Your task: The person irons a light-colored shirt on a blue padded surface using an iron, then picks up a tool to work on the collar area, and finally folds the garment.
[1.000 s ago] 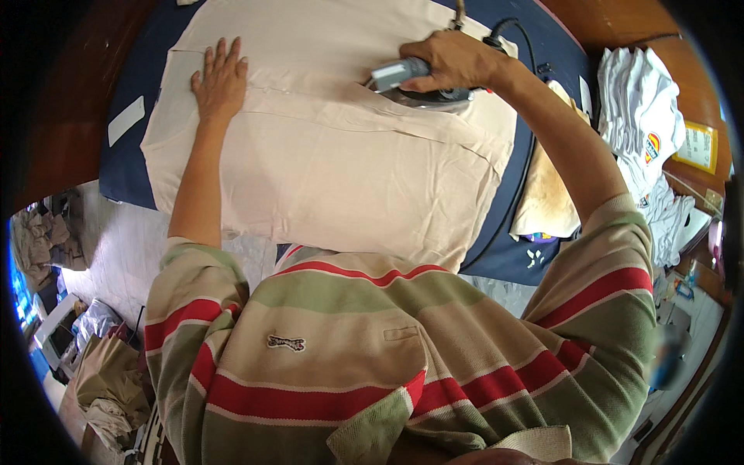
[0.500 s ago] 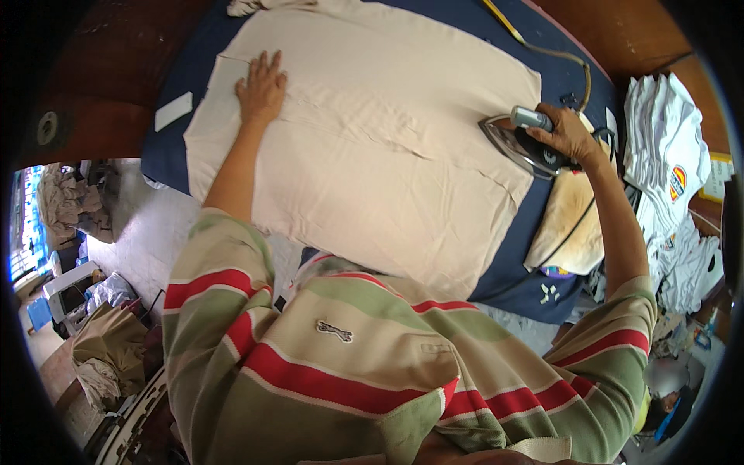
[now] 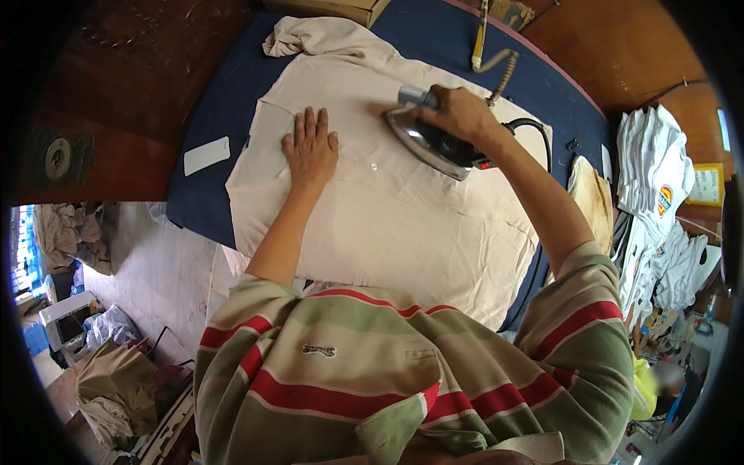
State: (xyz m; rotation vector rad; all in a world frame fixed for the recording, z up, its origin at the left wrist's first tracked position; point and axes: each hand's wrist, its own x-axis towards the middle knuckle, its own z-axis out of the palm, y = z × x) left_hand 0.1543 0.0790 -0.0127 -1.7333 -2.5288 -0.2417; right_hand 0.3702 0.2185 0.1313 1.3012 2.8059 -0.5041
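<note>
A cream cloth garment (image 3: 333,240), wrinkled in places, lies spread over a navy-covered table (image 3: 209,190). Its far end is bunched into loose folds, and a small pale button shows near its middle. My left hand (image 3: 311,151) rests flat on the garment's left part, fingers stretched out. To the right, my right hand (image 3: 463,116) is closed round the handle of a clothes iron (image 3: 422,147) with a shiny metal body. The iron is over the cloth's right-centre part, its tip toward the upper left; its soleplate is hidden.
A white card (image 3: 207,156) lies left of the garment. A cardboard box (image 3: 333,8) sits at the far edge. The iron's dark cord (image 3: 542,136) loops right. Beyond a brown-stained pad (image 3: 590,194), white shirts (image 3: 655,163) hang at the right.
The iron and my right hand have moved left, from the garment's right edge toward its middle. My left hand stays flat on the cloth. The whole view has shifted, showing more of the far end.
</note>
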